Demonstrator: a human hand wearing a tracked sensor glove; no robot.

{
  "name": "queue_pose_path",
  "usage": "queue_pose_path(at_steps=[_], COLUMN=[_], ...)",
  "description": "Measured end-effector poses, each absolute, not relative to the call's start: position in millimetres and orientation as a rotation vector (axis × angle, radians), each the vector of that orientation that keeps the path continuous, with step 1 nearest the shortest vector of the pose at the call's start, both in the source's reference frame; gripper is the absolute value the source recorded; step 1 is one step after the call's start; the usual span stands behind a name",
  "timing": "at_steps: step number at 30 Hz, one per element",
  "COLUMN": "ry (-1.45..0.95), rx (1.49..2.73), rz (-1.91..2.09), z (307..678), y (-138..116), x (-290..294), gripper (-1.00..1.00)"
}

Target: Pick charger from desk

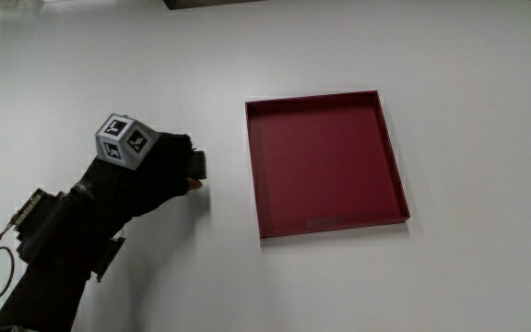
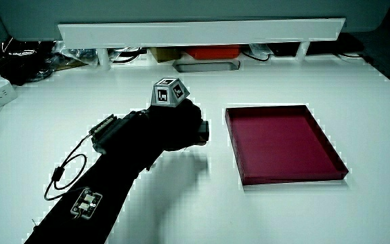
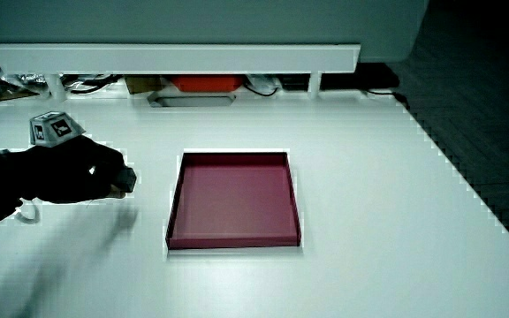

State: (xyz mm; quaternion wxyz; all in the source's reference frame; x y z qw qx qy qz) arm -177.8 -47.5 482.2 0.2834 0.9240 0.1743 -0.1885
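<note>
Hand (image 1: 155, 166) w/ black glove, patterned cube (image 1: 123, 141) on its back, is beside the red tray (image 1: 390, 148), at approx the tray's 9 o'clock in the main view, a strip of bare white desk (image 1: 450, 65) between them. Fingers curled tight around a small dark object, the charger (image 1: 199, 165): only its end pokes out past the fingertips on the side toward the tray. Same seen in both side views, a dark blocky end (image 2: 206, 131) sticking out of the clenched grip (image 3: 127, 179). Hand's shadow lies on the desk under it; can't tell for sure if charger is touching the desk or just off it. Forearm (image 1: 53, 249) runs back toward the person, approx 7 o'clock from the hand, w/ a thin cable loop and small device strapped on.

Writing: cube faces carry black-and-white marker patterns only, no readable text. No brand or label legible on charger, glove or tray.

Tray sits flat, shallow walls, nothing in it.
</note>
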Motion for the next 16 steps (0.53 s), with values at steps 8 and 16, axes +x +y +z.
queue_pose_path(at_steps=[8,16], ry=[0.559,0.604], rx=[2.487,2.483], rz=[-0.534,-0.609], z=[465.9,464.8], y=[-59.9,-68.1], x=[-142.6,-104.2], gripper=[1.0,1.0])
